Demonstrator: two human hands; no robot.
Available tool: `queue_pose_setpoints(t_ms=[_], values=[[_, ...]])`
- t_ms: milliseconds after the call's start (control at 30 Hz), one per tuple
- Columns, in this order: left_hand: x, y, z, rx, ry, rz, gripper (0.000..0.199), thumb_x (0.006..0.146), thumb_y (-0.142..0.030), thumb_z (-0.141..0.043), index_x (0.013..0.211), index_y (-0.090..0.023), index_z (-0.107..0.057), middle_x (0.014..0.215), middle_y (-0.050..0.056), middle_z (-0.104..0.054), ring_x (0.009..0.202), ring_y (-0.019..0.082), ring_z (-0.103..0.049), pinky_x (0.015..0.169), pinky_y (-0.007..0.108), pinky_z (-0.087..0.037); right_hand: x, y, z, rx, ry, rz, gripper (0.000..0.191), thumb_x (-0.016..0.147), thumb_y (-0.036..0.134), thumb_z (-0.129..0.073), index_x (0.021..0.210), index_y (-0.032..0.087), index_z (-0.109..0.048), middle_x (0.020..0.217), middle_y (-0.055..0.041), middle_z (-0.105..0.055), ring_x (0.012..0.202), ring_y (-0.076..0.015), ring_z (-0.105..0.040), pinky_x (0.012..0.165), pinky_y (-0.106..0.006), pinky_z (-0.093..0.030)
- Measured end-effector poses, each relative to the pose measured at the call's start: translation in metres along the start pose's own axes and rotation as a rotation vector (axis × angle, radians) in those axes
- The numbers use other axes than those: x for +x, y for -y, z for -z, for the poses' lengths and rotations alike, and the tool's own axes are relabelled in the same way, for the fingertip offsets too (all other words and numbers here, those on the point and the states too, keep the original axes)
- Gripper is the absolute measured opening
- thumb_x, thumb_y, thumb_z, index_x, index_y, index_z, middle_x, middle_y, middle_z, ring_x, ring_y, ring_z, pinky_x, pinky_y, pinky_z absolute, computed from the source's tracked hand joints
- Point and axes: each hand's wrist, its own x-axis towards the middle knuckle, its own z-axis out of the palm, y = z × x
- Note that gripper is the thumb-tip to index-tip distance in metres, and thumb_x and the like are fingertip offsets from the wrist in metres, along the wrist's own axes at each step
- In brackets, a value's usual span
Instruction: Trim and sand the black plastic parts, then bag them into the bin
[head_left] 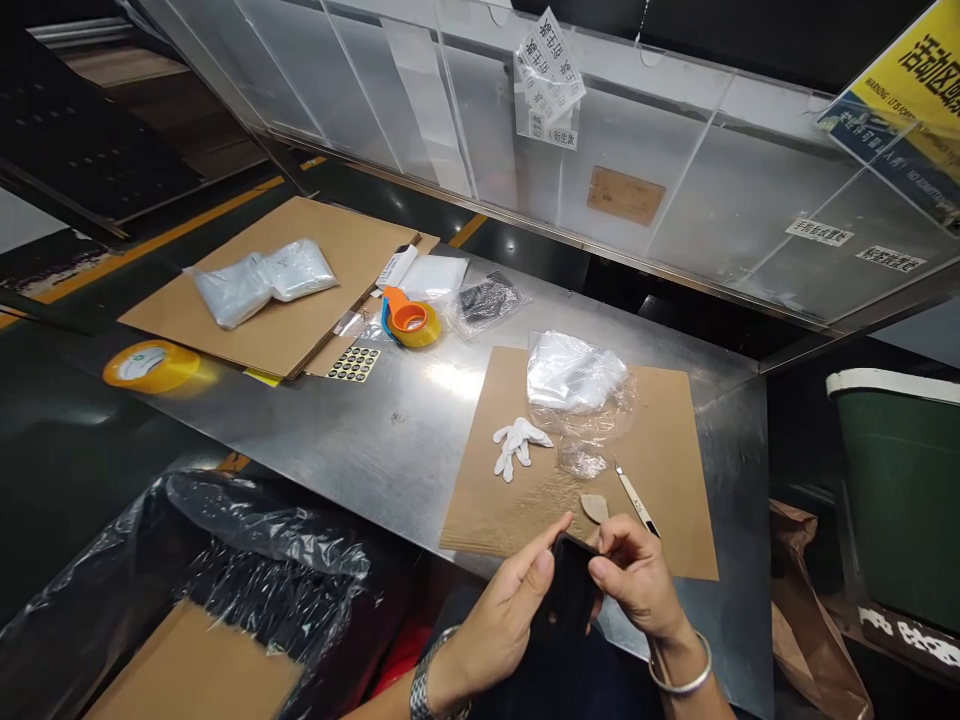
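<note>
A black phone case [568, 590] is held low, at the table's near edge. My left hand [501, 612] wraps its left side, the thumb lying along the edge. On the other side, my right hand [637, 578] pinches the upper right corner between thumb and bent fingers. Just beyond the fingertips, a small beige rounded piece [595, 508] lies on a cardboard sheet [675, 440]. A thin craft knife [636, 500] rests to its right. Farther back on the sheet are white gloves [517, 445] and clear plastic bags [574, 375].
Cardboard sheets [300, 225] at the left carry plastic-wrapped packs [266, 280]. Beside them are a tape dispenser [411, 318], a tape roll [150, 365] and a sticker sheet [354, 364]. A lined bin [262, 500] stands front left, a green bin [900, 490] right. Clear panels [510, 180] border the back.
</note>
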Motion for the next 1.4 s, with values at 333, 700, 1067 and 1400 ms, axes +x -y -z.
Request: queue_pose_setpoints(t_ms=[333,700,1067,1400], values=[[0.014,0.0,0.0,-0.122,0.042,0.13,0.056,0.085,-0.052,-0.039,0.132,-0.02,-0.037,0.075,0.005,-0.065,0.06,0.016,-0.063,0.057,0.026,-0.046,0.006,-0.011,0.0,-0.184,-0.119,0.003,0.031,0.073,0.047,-0.064,0.077,0.022,-0.045,0.055,0.006,-0.054,0.036,-0.011,-0.054,0.034,-0.022,-0.045],[0.028,0.0,0.012,-0.395,-0.078,0.237,0.057,0.08,-0.064,-0.037,0.075,-0.012,-0.061,0.066,0.003,-0.058,0.05,0.012,-0.056,0.052,0.025,-0.044,0.042,-0.108,0.123,-0.905,-0.801,-0.026,0.036,0.086,0.041,-0.051,0.11,0.013,-0.052,0.115,-0.0122,-0.053,0.105,-0.0247,-0.051,0.088,-0.046,-0.04],[0.033,-0.016,0.009,-0.47,-0.098,0.189,0.053,0.082,-0.062,-0.034,0.089,-0.016,-0.059,0.07,0.004,-0.062,0.05,0.014,-0.057,0.05,0.025,-0.042,0.038,-0.118,0.14,-1.152,-0.762,-0.027,0.028,0.089,0.035,-0.049,0.106,0.014,-0.054,0.103,-0.0063,-0.058,0.089,-0.0176,-0.058,0.078,-0.038,-0.047],[0.043,-0.031,0.011,-0.564,-0.174,0.086,0.051,0.086,-0.056,-0.032,0.08,-0.014,-0.061,0.063,0.005,-0.061,0.052,0.013,-0.056,0.054,0.023,-0.046,-0.02,0.004,0.02,-0.921,-0.288,0.141,0.031,0.091,0.031,-0.04,0.119,0.024,-0.052,0.085,-0.0053,-0.062,0.079,-0.0191,-0.061,0.065,-0.027,-0.049]])
